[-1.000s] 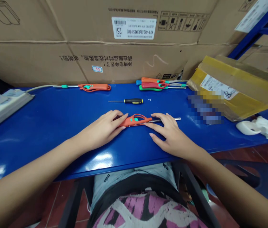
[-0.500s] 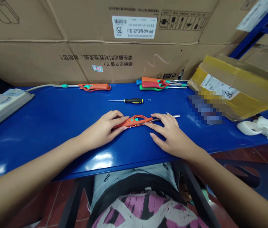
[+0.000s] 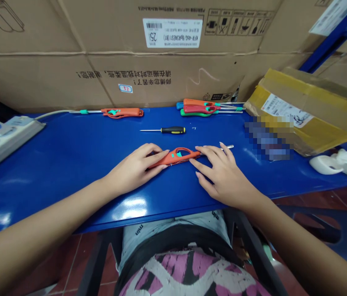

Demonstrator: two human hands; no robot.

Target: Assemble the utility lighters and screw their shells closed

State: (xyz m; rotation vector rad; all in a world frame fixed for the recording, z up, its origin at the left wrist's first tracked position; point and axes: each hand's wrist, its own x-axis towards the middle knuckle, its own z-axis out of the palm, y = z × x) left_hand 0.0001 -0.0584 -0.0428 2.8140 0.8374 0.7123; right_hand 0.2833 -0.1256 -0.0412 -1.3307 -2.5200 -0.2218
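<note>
An orange long-necked lighter (image 3: 183,155) with a green trigger lies across the blue table in front of me. My left hand (image 3: 136,166) pinches its handle end between thumb and forefinger. A thin seam line shows along the casing's lower edge. Over the neck and metal tube, my right hand (image 3: 222,174) rests with its fingers spread, the fingertips at the neck. Its thumb stays apart from the lighter, and the tube's tip (image 3: 230,146) pokes out beyond the fingers. Behind the lighter lies a black and yellow screwdriver (image 3: 173,130), its shaft pointing left.
Another orange lighter (image 3: 127,112) lies at the back left, near a white power strip (image 3: 3,142). Several coloured lighters (image 3: 198,107) are piled at the back. A taped carton (image 3: 311,111) and a white tape roll (image 3: 324,164) sit right. A large cardboard box (image 3: 114,70) stands behind.
The lighter's neck and tube have tilted slightly up and away, and my right fingers have shifted a little with them. My left hand keeps its grip.
</note>
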